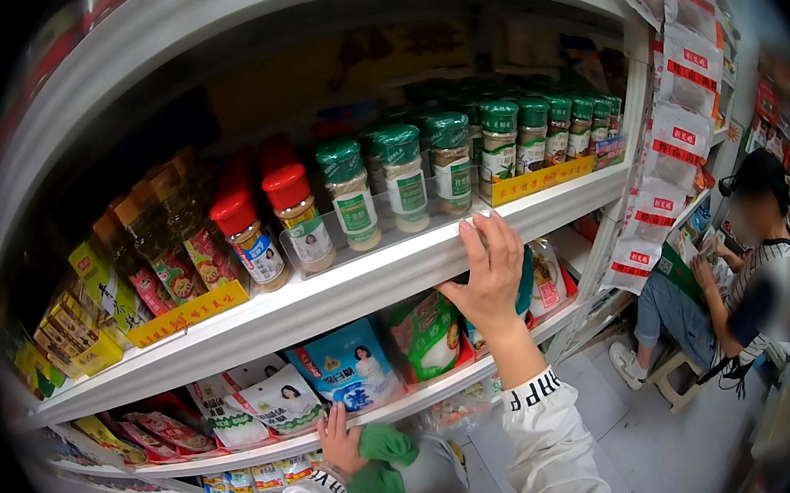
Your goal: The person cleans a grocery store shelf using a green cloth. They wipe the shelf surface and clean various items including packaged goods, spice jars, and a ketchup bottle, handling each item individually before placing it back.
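My right hand grips the front edge of the white upper shelf, fingers on top and thumb lower down. Just behind its fingertips stand spice shakers with green caps behind a clear plastic guard. Shakers with red caps are farther left. Lower down, my left hand rests its fingers on the lower shelf's edge, beside a blue pouch and white pouches. A green cloth is against that hand; whether it is held is hidden.
Dark bottles and small boxes fill the upper shelf's left end. A strip of hanging packets lines the shelf's right post. To the right, a person sits on a low stool on the tiled floor.
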The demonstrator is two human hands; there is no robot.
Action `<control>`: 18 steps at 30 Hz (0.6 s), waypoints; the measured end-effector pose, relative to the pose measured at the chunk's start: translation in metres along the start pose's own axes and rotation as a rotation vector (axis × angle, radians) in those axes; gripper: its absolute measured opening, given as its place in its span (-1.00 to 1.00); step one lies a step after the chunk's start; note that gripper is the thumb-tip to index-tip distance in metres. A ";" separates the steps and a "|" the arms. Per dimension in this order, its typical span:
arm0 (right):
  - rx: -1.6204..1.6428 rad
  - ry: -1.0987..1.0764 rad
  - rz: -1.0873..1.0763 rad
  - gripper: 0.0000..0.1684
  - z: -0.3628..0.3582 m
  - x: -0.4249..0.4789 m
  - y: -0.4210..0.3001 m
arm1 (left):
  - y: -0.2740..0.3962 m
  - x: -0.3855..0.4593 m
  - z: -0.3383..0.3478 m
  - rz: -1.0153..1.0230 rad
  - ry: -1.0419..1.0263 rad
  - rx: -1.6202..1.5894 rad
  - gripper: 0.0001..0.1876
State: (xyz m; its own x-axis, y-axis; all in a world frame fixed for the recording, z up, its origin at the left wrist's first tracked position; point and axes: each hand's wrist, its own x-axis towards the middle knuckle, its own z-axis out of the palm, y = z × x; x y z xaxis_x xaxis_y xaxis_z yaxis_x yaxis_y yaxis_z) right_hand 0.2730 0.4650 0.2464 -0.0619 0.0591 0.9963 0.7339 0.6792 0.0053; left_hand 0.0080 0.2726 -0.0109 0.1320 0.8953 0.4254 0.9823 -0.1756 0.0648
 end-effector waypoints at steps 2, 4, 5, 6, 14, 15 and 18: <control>0.006 -0.013 0.012 -0.04 -0.001 0.000 -0.001 | 0.000 0.000 -0.002 -0.006 -0.015 -0.024 -0.57; 0.010 -0.023 0.019 -0.03 -0.002 0.001 -0.002 | 0.000 0.000 -0.005 -0.016 -0.034 -0.041 -0.57; 0.009 -0.028 0.022 -0.03 -0.003 0.001 -0.002 | 0.000 0.001 -0.006 -0.022 -0.044 -0.049 -0.57; 0.010 -0.033 0.022 -0.03 -0.003 0.001 -0.003 | 0.003 0.002 -0.010 -0.039 -0.050 -0.063 -0.57; 0.004 -0.039 0.025 -0.07 0.004 0.000 -0.010 | 0.020 -0.005 -0.036 -0.146 0.223 -0.293 -0.44; -0.027 -0.064 0.024 -0.06 0.002 -0.003 -0.005 | 0.029 0.004 -0.042 -0.188 0.314 -0.379 -0.44; -0.024 -0.087 0.043 -0.05 -0.004 -0.002 -0.003 | 0.041 0.018 -0.055 -0.511 0.164 -0.783 -0.63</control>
State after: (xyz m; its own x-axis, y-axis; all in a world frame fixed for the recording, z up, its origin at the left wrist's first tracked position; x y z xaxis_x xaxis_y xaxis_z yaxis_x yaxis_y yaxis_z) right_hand 0.2732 0.4600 0.2452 -0.0877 0.1520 0.9845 0.7531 0.6570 -0.0343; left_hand 0.0437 0.2587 0.0485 -0.3684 0.8814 0.2956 0.5399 -0.0560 0.8399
